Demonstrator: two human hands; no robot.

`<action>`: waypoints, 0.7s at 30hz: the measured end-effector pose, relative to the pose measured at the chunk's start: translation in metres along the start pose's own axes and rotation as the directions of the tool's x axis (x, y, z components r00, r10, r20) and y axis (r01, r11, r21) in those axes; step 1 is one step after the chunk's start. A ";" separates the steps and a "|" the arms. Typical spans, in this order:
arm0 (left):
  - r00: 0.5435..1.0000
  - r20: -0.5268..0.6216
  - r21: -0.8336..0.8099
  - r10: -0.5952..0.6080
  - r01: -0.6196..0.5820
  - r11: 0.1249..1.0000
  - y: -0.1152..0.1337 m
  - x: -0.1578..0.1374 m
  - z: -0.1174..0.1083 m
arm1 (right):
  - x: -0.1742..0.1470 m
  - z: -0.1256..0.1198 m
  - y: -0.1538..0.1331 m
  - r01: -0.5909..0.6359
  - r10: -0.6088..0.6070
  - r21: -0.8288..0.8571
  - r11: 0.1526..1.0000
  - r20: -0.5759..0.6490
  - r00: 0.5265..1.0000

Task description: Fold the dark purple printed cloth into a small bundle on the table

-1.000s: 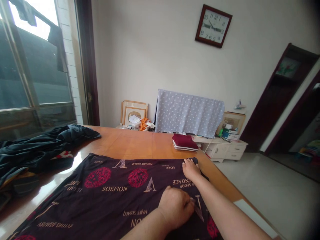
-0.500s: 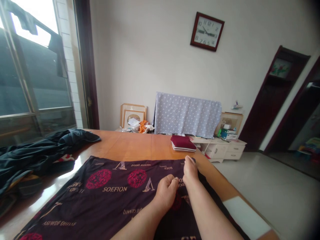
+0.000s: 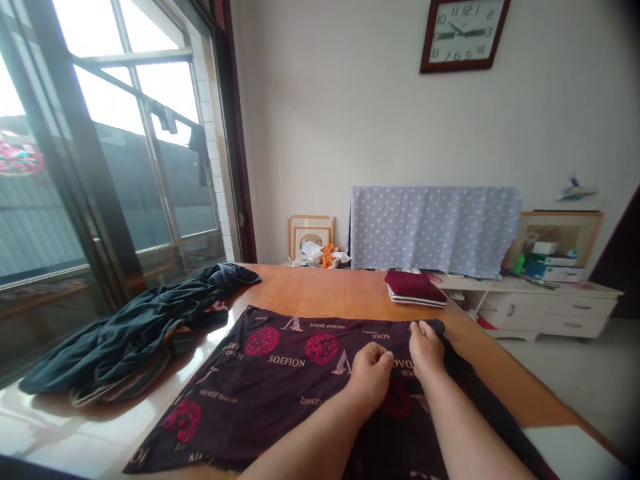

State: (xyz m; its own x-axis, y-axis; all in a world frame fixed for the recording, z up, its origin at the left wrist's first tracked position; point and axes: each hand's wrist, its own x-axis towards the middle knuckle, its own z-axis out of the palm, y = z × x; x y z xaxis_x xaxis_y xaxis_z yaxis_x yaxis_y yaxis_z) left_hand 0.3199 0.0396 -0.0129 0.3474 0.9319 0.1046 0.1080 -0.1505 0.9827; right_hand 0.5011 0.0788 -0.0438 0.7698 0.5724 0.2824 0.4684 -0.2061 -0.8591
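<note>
Printed cloth [image 3: 280, 380] flat on counter [image 3: 320, 297]; left hand [image 3: 369, 375] fingers curled, pinching cloth; right hand [image 3: 426, 347] fingers flat, pressing its far edge.

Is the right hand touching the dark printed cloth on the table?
Touching. In the head view the right hand lies flat on the dark printed cloth near its far edge, with no gap under the fingers. The left hand rests on it too.

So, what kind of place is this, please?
Probably a room in a home: a wall clock, a low cabinet with framed pictures, and a printed cloth under both hands on a wooden table.
</note>
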 end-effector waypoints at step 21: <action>0.996 0.021 0.806 -0.082 0.031 0.591 0.017 0.110 -0.204 | -0.002 0.008 -0.012 0.042 -0.025 -0.130 0.991 0.133 0.991</action>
State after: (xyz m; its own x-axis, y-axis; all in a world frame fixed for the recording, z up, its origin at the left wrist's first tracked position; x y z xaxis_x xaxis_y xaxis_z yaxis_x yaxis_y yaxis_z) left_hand 0.1698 0.2071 0.0466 0.3571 0.9338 0.0207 0.8255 -0.3259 0.4607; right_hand 0.4909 0.0867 -0.0377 0.6934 0.6779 0.2442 0.5528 -0.2831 -0.7837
